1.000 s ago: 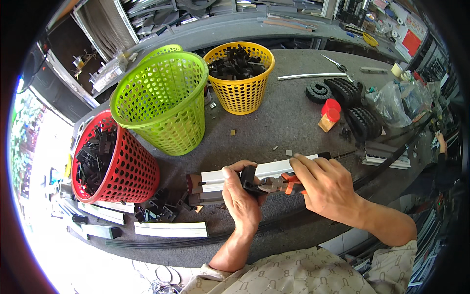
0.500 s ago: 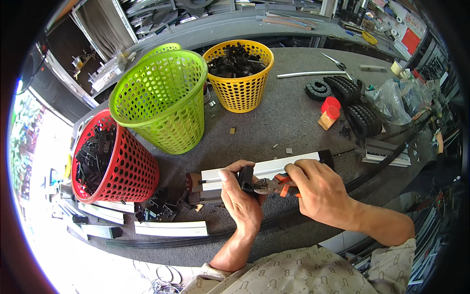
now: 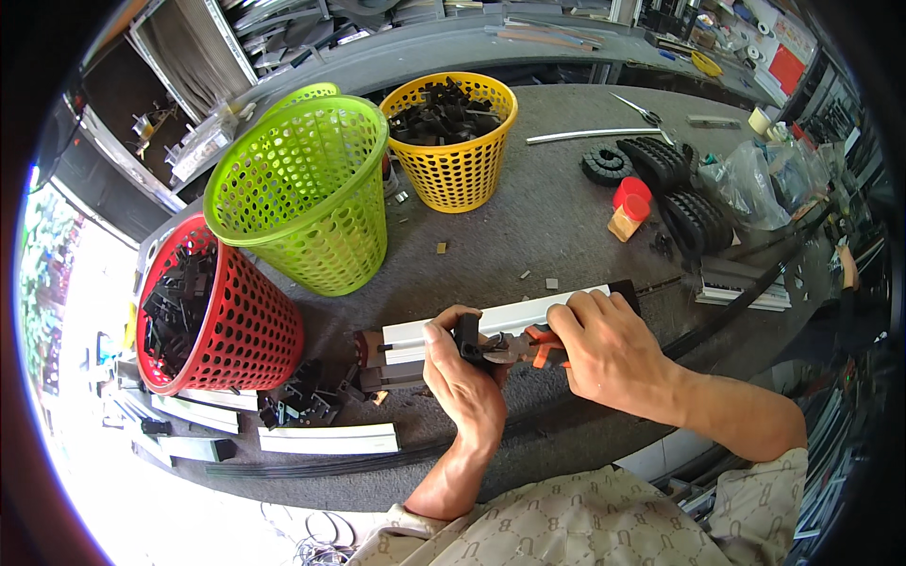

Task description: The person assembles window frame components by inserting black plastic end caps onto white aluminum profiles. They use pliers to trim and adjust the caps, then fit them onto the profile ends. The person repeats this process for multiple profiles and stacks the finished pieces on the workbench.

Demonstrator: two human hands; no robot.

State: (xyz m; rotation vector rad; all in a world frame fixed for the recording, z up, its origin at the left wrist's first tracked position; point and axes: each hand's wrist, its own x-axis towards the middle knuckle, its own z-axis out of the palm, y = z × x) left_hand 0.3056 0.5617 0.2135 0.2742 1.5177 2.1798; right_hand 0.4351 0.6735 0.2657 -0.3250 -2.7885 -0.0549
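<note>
My left hand (image 3: 464, 377) pinches a small black plastic piece (image 3: 468, 336) in front of a long white aluminium profile (image 3: 500, 323) lying on the grey table (image 3: 557, 217). My right hand (image 3: 612, 351) grips orange-handled cutting pliers (image 3: 525, 347); their jaws meet the black piece. The right hand's fingers also rest on the profile's right part, near its black end cap (image 3: 627, 294).
A red basket (image 3: 236, 321) of black parts lies tipped at the left, a green basket (image 3: 311, 198) and a yellow basket (image 3: 455, 141) with black parts behind. Black chain links (image 3: 679, 189), a red-capped bottle (image 3: 629, 208), scissors (image 3: 638, 108) and loose profile offcuts (image 3: 326, 439) lie around.
My right hand with the pliers has shifted left and down along the profile toward my left hand. The left hand stays on the black piece.
</note>
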